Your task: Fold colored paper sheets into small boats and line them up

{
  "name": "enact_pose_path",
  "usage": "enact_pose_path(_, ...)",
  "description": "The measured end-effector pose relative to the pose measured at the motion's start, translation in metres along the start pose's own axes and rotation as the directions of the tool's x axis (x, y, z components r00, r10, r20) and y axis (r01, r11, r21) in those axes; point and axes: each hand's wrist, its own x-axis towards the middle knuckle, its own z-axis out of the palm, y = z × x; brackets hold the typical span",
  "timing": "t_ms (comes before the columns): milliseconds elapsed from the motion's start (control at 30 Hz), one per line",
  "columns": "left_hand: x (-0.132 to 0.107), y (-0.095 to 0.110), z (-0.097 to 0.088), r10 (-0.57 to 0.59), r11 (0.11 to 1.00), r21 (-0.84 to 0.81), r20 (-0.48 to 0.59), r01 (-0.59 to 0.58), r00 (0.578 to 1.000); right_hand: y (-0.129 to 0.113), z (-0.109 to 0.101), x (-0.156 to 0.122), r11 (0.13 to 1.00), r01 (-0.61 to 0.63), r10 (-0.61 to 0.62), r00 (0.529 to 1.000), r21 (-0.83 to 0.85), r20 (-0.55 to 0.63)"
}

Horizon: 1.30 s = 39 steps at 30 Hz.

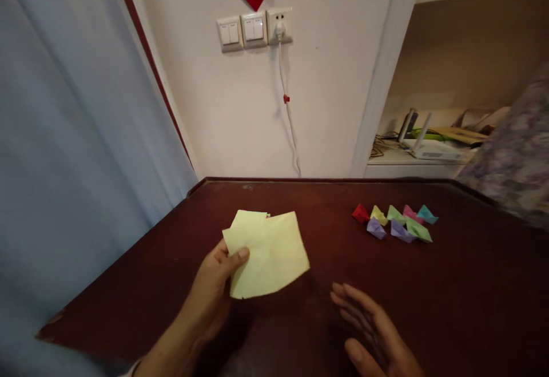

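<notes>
My left hand (212, 288) pinches a pale yellow paper sheet (270, 254) at its lower left edge, thumb on top, and holds it just above the dark red-brown table (472, 285). A second yellow sheet and a sliver of red paper peek out behind its top left corner. My right hand (373, 331) hovers low over the table to the right of the sheet, fingers stretched out and apart, holding nothing. Several small folded paper shapes (397, 222) in red, yellow, green, pink, teal and purple lie in a cluster at the table's far right.
A blue curtain (72, 137) hangs along the left. A white wall behind the table bears switches and a socket (255, 29) with a white cable hanging down. At right, a shelf (429, 151) holds a router and clutter; flowered fabric (514, 154) juts in from the right edge.
</notes>
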Motion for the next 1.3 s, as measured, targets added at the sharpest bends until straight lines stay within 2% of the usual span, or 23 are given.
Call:
enact_pose_path(67,-0.010,-0.018,0.013,-0.052,0.988,-0.146,-0.038,0.045,0.998,-0.003,0.000,0.005,0.989,-0.047,0.036,0.996,0.141,0.079)
enact_pose_path(100,-0.015,-0.027,0.019,-0.063,0.978,-0.201,-0.052,0.052,0.997,-0.004,0.002,0.005,0.985,-0.049,0.042,0.998,0.165,0.045)
enact_pose_path(167,-0.022,-0.043,0.031,-0.094,0.957,-0.281,-0.079,0.068,0.992,-0.006,0.008,0.001,0.986,-0.020,0.037,0.994,0.165,-0.098)
enact_pose_path(233,-0.028,-0.056,0.041,-0.135,0.941,-0.324,-0.090,0.099,0.987,-0.011,0.017,-0.007,0.992,-0.042,0.072,0.961,0.115,-0.268)
enact_pose_path(300,-0.032,-0.065,0.048,-0.173,0.930,-0.341,-0.084,0.135,0.981,-0.020,0.023,-0.011,0.999,-0.034,0.031,0.941,-0.005,-0.338)
enact_pose_path(400,-0.035,-0.073,0.054,-0.192,0.929,-0.336,-0.084,0.153,0.978,-0.037,0.022,-0.006,0.978,0.077,-0.133,0.947,-0.193,-0.294)
enact_pose_path(467,-0.038,-0.076,0.055,-0.185,0.936,-0.315,-0.069,0.154,0.980,-0.048,0.017,0.003,0.953,0.167,-0.223,0.951,-0.252,-0.214)
enact_pose_path(500,-0.039,-0.076,0.055,-0.183,0.941,-0.297,-0.050,0.161,0.982,-0.052,0.014,0.007,0.950,0.175,-0.227,0.956,-0.259,-0.187)
enact_pose_path(633,-0.045,-0.077,0.052,-0.206,0.955,-0.208,0.052,0.213,0.977,-0.064,0.011,0.018,0.981,0.102,-0.123,0.985,-0.164,-0.121)
enact_pose_path(767,-0.048,-0.076,0.052,-0.235,0.960,-0.139,0.078,0.244,0.969,-0.069,0.019,0.017,1.000,-0.013,0.012,0.997,-0.006,-0.081)
enact_pose_path(867,-0.044,-0.077,0.052,-0.156,0.984,-0.064,0.127,0.165,0.980,-0.069,0.022,0.015,0.978,-0.158,0.168,0.984,0.135,-0.065)
enact_pose_path(933,-0.039,-0.077,0.048,-0.074,0.997,0.005,0.157,0.074,0.985,-0.067,0.022,0.015,0.924,-0.267,0.295,0.953,0.275,-0.064)
enact_pose_path(1000,-0.034,-0.077,0.043,0.008,0.998,0.065,0.140,-0.017,0.990,-0.063,0.021,0.017,0.833,-0.344,0.409,0.910,0.433,-0.064)
enact_pose_path(1100,-0.031,-0.077,0.037,0.078,0.992,0.096,0.102,-0.088,0.992,-0.058,0.019,0.019,0.697,-0.365,0.496,0.867,0.618,-0.047)
enact_pose_path(1200,-0.030,-0.077,0.037,-0.047,0.999,0.032,0.164,0.043,0.985,-0.054,0.020,0.019,0.652,-0.365,0.506,0.862,0.664,-0.023)
enact_pose_path(1233,-0.031,-0.078,0.039,-0.091,0.996,0.006,0.161,0.091,0.983,-0.054,0.020,0.018,0.657,-0.374,0.507,0.862,0.655,-0.016)
enact_pose_path(1300,-0.031,-0.080,0.043,-0.111,0.994,-0.006,0.116,0.112,0.987,-0.053,0.020,0.017,0.676,-0.399,0.504,0.863,0.620,0.006)
